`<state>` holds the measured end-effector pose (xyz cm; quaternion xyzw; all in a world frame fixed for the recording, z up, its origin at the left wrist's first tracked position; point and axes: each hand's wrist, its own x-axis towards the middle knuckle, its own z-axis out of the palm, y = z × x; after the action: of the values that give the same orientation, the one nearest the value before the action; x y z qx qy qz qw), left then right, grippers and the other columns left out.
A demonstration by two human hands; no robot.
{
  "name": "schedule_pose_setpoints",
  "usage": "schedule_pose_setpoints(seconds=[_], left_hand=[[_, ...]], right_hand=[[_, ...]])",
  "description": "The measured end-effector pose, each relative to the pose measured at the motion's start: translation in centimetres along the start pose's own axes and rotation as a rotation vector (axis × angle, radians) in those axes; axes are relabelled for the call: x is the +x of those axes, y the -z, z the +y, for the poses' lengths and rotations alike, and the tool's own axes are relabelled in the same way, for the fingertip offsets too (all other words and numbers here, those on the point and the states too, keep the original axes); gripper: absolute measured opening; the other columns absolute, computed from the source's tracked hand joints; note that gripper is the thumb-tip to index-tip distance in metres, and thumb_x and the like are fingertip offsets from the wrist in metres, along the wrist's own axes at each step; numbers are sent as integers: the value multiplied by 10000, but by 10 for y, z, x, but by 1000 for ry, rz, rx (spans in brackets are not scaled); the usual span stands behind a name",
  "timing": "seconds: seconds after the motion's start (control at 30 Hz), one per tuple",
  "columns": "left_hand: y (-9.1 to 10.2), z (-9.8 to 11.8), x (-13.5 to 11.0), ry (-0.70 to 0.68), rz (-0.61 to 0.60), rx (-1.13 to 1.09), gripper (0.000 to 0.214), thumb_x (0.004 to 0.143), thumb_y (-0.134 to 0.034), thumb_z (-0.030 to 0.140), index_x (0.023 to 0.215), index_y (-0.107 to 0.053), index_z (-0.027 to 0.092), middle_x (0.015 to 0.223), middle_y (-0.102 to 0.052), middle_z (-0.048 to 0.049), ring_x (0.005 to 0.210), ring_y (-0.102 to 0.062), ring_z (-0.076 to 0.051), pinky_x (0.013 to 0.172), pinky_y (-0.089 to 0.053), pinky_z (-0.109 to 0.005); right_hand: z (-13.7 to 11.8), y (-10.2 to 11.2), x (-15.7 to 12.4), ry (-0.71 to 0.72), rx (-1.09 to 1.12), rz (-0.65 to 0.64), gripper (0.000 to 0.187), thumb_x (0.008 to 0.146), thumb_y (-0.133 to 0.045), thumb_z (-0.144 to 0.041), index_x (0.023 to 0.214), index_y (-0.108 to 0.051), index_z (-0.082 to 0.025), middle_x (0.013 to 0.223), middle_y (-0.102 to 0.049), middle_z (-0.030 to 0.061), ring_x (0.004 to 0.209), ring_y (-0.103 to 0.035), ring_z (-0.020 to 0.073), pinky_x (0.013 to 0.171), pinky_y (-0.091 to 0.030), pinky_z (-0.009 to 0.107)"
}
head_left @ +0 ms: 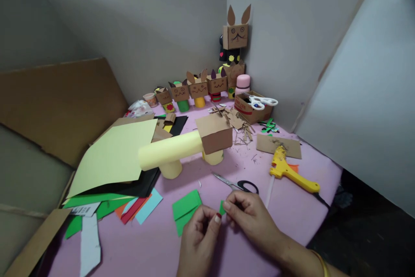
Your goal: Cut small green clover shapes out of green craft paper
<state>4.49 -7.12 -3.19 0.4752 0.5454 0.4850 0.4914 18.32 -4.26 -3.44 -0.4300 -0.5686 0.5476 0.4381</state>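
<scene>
Both my hands meet low in the middle of the pink table (292,212). My left hand (197,238) and my right hand (249,216) pinch a small green paper piece (222,207) between their fingertips. A folded green sheet (185,210) lies just left of my left hand. Black-handled scissors (238,184) lie open right behind my right hand. Further back stands a figure made of pale yellow paper tubes (168,152) with a brown cardboard box head (214,133).
A yellow glue gun (292,172) lies at the right. Stacked coloured sheets (113,160) lie at the left. A row of small cardboard animal figures (197,89) lines the far wall. A cardboard box holding white scissors (254,106) and cardboard scraps (238,123) sit behind.
</scene>
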Motion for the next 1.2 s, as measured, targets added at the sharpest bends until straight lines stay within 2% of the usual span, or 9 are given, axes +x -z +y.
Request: schedule_pose_setpoints(seconds=[0.17,0.4,0.57,0.7,0.8,0.87,0.97,1.07,1.2], left_hand=[[2,-2,1,15,-95,-53,268,782,-603,426,674,-559,185,598,-528,16,578,-456,-145,562,-364,-240],[4,1,-1,28,-85,-74,302,772,-632,434,633,-556,176,573,-520,16,569,-465,-140,555,-373,-236],[2,3,0,64,-112,-188,280,795,-611,426,698,-615,163,627,-603,-20,597,-523,-146,581,-409,-245],[3,4,1,78,-98,-124,250,748,-677,384,663,-617,157,596,-597,-5,562,-494,-124,552,-394,-224],[4,6,1,105,-57,-125,271,728,-689,390,626,-592,158,540,-552,26,514,-460,-106,508,-373,-204],[4,8,1,127,-5,-144,271,714,-696,393,629,-586,161,531,-545,36,500,-460,-99,493,-368,-195],[5,8,2,141,67,-171,258,709,-697,389,649,-592,161,543,-557,40,497,-469,-92,491,-373,-186],[8,5,5,126,136,-202,269,693,-706,402,651,-594,161,540,-558,42,484,-468,-87,476,-375,-183],[10,1,7,123,206,-262,264,680,-722,394,677,-606,158,563,-585,33,488,-478,-84,468,-389,-177]], right_hand=[[-1,1,-1,-2,8,-39,340,862,-515,-423,635,-511,-169,523,-514,-30,440,-478,96,448,-375,205],[0,0,1,-38,72,-86,349,808,-579,-479,669,-521,-165,550,-521,-29,467,-485,100,466,-385,214],[0,0,-1,-13,80,-100,344,861,-523,-441,674,-545,-154,567,-562,-7,484,-511,106,485,-402,220],[0,0,-1,-2,56,-84,369,862,-517,-461,647,-533,-161,553,-544,-19,468,-504,101,467,-397,211],[1,2,0,-3,60,9,347,896,-465,-449,703,-531,-168,594,-549,-13,488,-513,108,469,-405,215],[2,6,0,59,-59,138,289,913,-449,-398,754,-544,-176,646,-556,3,556,-529,133,512,-426,236],[2,12,0,251,-431,270,120,895,-479,-261,872,-565,-181,808,-598,59,769,-555,202,687,-459,314],[5,16,-2,336,-774,260,199,852,-478,-144,1034,-554,-177,996,-598,112,927,-527,268,801,-447,409],[10,20,-3,247,-1023,169,224,838,-459,-124,1015,-587,-174,968,-589,130,871,-538,296,751,-473,455]])
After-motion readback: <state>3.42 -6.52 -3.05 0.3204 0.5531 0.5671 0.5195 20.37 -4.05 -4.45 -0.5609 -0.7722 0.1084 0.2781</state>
